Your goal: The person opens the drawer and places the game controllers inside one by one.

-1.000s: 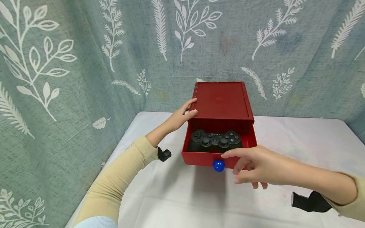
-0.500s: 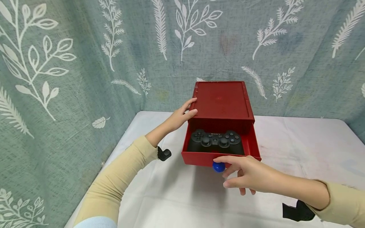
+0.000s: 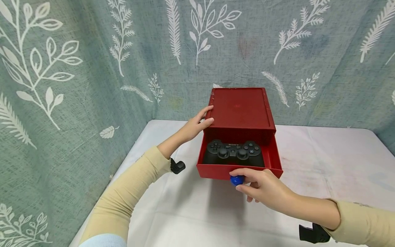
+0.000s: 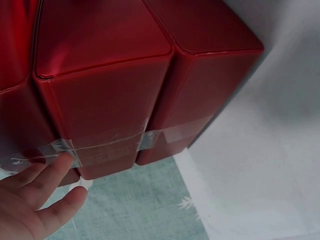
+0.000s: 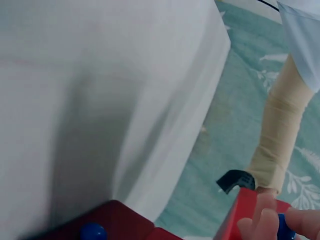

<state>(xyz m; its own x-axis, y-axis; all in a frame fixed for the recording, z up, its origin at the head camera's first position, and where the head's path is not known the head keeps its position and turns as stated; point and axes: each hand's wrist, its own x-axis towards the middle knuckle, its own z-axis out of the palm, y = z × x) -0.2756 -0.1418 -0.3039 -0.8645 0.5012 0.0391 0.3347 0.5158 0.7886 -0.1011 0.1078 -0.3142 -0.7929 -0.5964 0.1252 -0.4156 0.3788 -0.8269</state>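
A red drawer box (image 3: 239, 108) stands on the table with its top drawer (image 3: 213, 171) pulled part way out. Inside the drawer lies a black Sony game controller (image 3: 232, 153). My right hand (image 3: 268, 188) pinches the blue knob (image 3: 236, 180) on the drawer front between thumb and fingers; in the right wrist view its fingers (image 5: 265, 220) are beside the knob (image 5: 285, 229). My left hand (image 3: 192, 129) rests against the box's left side, fingers extended. The left wrist view shows that hand (image 4: 32, 205) touching red drawer units (image 4: 105, 105) joined by clear tape (image 4: 100, 150).
A white cloth (image 3: 185, 212) covers the table. Behind and to the left hangs a green curtain (image 3: 92, 85) with white leaf prints, close to the box's back. Another blue knob (image 5: 93, 231) shows on a lower red drawer in the right wrist view.
My right hand has moved left to the blue knob, and its thumb and fingers have closed on it. The left hand, drawer and controller look unmoved.
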